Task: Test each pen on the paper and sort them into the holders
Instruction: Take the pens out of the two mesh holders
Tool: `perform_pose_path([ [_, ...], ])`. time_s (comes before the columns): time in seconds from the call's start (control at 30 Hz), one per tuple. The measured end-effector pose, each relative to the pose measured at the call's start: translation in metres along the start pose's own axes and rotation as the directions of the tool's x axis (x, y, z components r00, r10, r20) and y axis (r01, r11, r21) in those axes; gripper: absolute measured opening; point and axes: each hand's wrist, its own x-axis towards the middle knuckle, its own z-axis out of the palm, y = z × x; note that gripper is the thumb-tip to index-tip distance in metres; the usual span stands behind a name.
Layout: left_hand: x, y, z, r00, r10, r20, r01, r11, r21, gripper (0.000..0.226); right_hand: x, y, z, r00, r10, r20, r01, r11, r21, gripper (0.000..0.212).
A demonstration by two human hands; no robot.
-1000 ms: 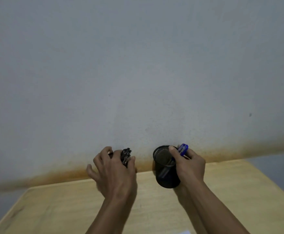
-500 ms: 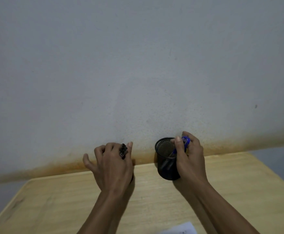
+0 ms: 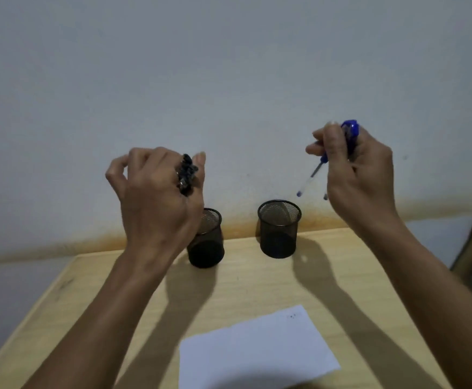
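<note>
Up above the table, your right hand (image 3: 361, 175) is closed around a bunch of blue pens (image 3: 348, 136). Their blue caps stick out over your fingers, and two tips point down and to the left, toward the holders. Your left hand (image 3: 156, 197) is also up in the air and closed on a bunch of black pens (image 3: 186, 175). You can only see the dark ends poking out past your knuckles.

Below your hands, two black mesh holders stand on the wooden table (image 3: 257, 287), close to the wall (image 3: 229, 66). The left holder (image 3: 208, 242) is partly hidden behind your left hand. The right holder (image 3: 279, 228) stands apart from it, and you can see its open top. A white sheet of paper (image 3: 257, 349) lies flat near you, with a few tiny dots near its far right corner.
</note>
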Motion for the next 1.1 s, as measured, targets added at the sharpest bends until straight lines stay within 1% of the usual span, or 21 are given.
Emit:
perform_pose_path([
  [0.07,-0.019,-0.008,-0.015,0.983,0.101,0.152,-0.117,0.988,0.099,0.028,-0.015,0.005,-0.011,0.987,0.012,0.158,0.015,0.985,-0.174,0.031],
  [0.1,-0.032,-0.013,-0.015,0.958,0.121,0.259,-0.164,0.975,0.150,0.025,-0.027,0.013,-0.013,0.967,0.063,0.249,0.007,0.962,-0.272,0.031],
  [0.17,-0.062,-0.022,-0.006,0.874,0.099,0.476,-0.224,0.951,0.213,0.017,-0.051,0.034,-0.009,0.884,0.211,0.417,-0.003,0.895,-0.446,0.034],
  [0.23,-0.086,-0.025,0.009,0.757,0.071,0.649,-0.264,0.943,0.205,0.017,-0.071,0.052,0.000,0.786,0.319,0.530,0.087,0.791,-0.605,0.033],
  [0.27,-0.095,-0.025,0.017,0.704,0.068,0.707,-0.279,0.942,0.187,0.022,-0.079,0.057,0.006,0.746,0.357,0.562,0.144,0.737,-0.660,0.031],
  [0.33,-0.108,-0.021,0.030,0.606,0.044,0.794,-0.336,0.919,0.205,0.035,-0.091,0.065,0.016,0.705,0.368,0.607,0.253,0.668,-0.700,0.028],
  [0.37,-0.113,-0.019,0.037,0.575,0.032,0.817,-0.357,0.909,0.216,0.038,-0.095,0.068,0.022,0.689,0.372,0.621,0.297,0.638,-0.711,0.027],
  [0.4,-0.117,-0.018,0.043,0.566,0.022,0.824,-0.360,0.906,0.223,0.042,-0.098,0.073,0.027,0.675,0.382,0.632,0.328,0.612,-0.720,0.028],
  [0.43,-0.120,-0.017,0.049,0.563,0.008,0.826,-0.352,0.907,0.231,0.045,-0.100,0.076,0.031,0.659,0.399,0.637,0.347,0.591,-0.728,0.031],
  [0.5,-0.126,-0.018,0.059,0.579,-0.034,0.814,-0.303,0.919,0.254,0.056,-0.101,0.081,0.037,0.639,0.422,0.642,0.360,0.574,-0.736,0.037],
  [0.57,-0.131,-0.021,0.066,0.589,-0.079,0.804,-0.240,0.933,0.268,0.070,-0.102,0.084,0.041,0.642,0.423,0.640,0.366,0.564,-0.740,0.040],
  [0.63,-0.135,-0.024,0.070,0.601,-0.103,0.793,-0.196,0.943,0.270,0.079,-0.104,0.087,0.042,0.651,0.417,0.634,0.362,0.564,-0.742,0.041],
  [0.73,-0.140,-0.029,0.070,0.632,-0.125,0.765,-0.132,0.955,0.265,0.089,-0.107,0.091,0.038,0.709,0.370,0.601,0.325,0.586,-0.743,0.044],
  [0.83,-0.141,-0.030,0.063,0.686,-0.160,0.710,0.019,0.979,0.203,0.100,-0.108,0.088,0.029,0.775,0.334,0.536,0.257,0.609,-0.751,0.045],
  [0.9,-0.140,-0.029,0.051,0.739,-0.178,0.650,0.095,0.982,0.161,0.101,-0.108,0.083,0.020,0.808,0.338,0.483,0.169,0.652,-0.739,0.042],
  [0.93,-0.139,-0.031,0.044,0.753,-0.196,0.628,0.125,0.980,0.155,0.098,-0.110,0.082,0.015,0.818,0.340,0.464,0.135,0.670,-0.730,0.042],
  [1.0,-0.140,-0.035,0.026,0.761,-0.241,0.603,0.190,0.971,0.148,0.090,-0.115,0.077,0.003,0.830,0.344,0.438,0.075,0.710,-0.700,0.041],
  [1.1,-0.147,-0.045,-0.005,0.780,-0.303,0.548,0.284,0.951,0.122,0.069,-0.126,0.069,-0.012,0.856,0.336,0.393,-0.031,0.792,-0.610,0.038],
])
